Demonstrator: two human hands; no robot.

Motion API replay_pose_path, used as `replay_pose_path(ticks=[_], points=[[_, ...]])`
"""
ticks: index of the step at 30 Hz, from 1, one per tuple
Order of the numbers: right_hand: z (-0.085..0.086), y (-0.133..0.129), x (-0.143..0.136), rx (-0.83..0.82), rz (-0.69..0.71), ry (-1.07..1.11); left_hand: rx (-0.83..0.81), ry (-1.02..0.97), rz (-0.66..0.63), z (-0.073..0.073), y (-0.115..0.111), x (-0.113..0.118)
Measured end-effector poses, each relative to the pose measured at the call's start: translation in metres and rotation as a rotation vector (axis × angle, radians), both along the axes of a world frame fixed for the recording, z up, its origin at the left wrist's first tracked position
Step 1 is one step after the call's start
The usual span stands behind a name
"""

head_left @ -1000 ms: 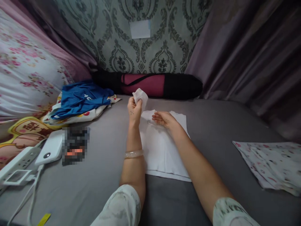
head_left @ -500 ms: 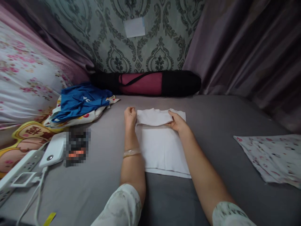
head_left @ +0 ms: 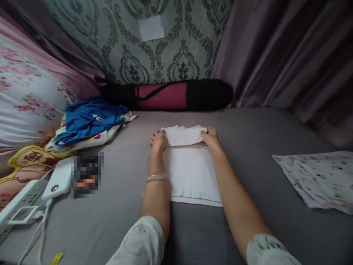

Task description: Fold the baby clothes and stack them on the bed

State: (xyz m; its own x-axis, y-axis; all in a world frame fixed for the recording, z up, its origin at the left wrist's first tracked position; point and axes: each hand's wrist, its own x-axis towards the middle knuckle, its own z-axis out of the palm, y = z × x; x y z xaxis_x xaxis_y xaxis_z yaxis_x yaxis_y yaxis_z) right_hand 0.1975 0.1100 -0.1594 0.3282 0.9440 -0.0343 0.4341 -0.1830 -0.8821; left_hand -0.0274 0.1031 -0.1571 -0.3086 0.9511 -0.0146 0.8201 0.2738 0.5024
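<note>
A white shirt [head_left: 190, 173] lies in front of me, its far end turned over into a flap and its hem towards me. At the flap's left edge, my left hand [head_left: 159, 140] grips the cloth, with some fingers splayed on the outer side. My right hand [head_left: 211, 139] pinches the flap's right edge, the thumb on top and the other fingers partly hidden. A narrow dark gap shows under the flap's near edge. A pale bracelet [head_left: 157, 177] circles my left forearm.
The shirt rests on a grey sheet [head_left: 121, 217]. On the left are blue clothing [head_left: 93, 119], a white power bank [head_left: 58, 178], a power strip [head_left: 23, 195] with cables, and a blurred-out item. A black and maroon bag [head_left: 162, 96] lies along the wall; patterned cloth [head_left: 317, 178] is at right.
My left hand has moved from beside the shirt onto the flap's left edge and taken hold. My right hand has slid slightly outward along the flap. The view has shifted a little.
</note>
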Motion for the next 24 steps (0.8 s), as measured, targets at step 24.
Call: replay_pose_path(ticks=[24], points=[[0.005,-0.036,-0.056,0.157,0.513,-0.832,0.096,0.176,-0.377,0.015,-0.004,0.053]])
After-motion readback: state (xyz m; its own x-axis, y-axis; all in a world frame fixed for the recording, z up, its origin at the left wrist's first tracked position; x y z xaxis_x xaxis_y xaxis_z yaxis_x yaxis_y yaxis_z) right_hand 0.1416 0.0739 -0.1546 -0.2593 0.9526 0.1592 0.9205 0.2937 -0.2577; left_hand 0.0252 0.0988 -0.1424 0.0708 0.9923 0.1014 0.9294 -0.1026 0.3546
